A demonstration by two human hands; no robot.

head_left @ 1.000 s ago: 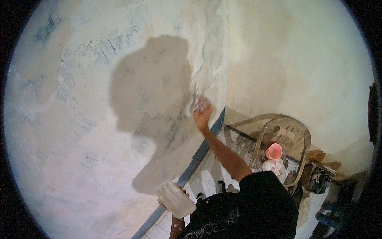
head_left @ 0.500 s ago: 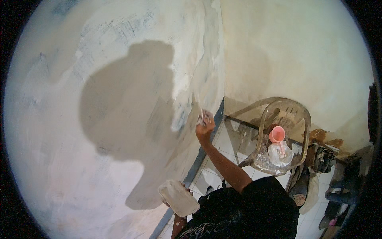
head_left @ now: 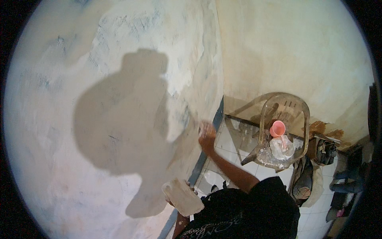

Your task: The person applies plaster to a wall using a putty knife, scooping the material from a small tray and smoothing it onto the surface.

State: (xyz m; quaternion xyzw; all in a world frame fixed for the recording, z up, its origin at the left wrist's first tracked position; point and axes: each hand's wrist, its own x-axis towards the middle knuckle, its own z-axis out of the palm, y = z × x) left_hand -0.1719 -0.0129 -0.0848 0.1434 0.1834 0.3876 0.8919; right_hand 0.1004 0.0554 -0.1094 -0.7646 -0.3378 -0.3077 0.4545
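Observation:
My right hand is closed at the wall, low down and close to the corner. Its fingers grip a thin tool that looks like a putty knife, seen almost edge-on and largely hidden by the hand. Patchy white and beige filler covers this wall, with bluish-grey marks showing through. Lower down, my left hand holds a pale, rectangular, plaster-smeared board from beneath. The board hides most of that hand; some fingertips show past its edge.
A stained plastic chair stands by the adjoining cream wall. On its seat are a pink cup and a clear plastic bag. Dark shoes and bundled things lie to the right on white tiles.
My right hand has moved down a little along the wall and turned. The left hand and board have shifted slightly right and down. My shadow has slid left and down with a small shift of view.

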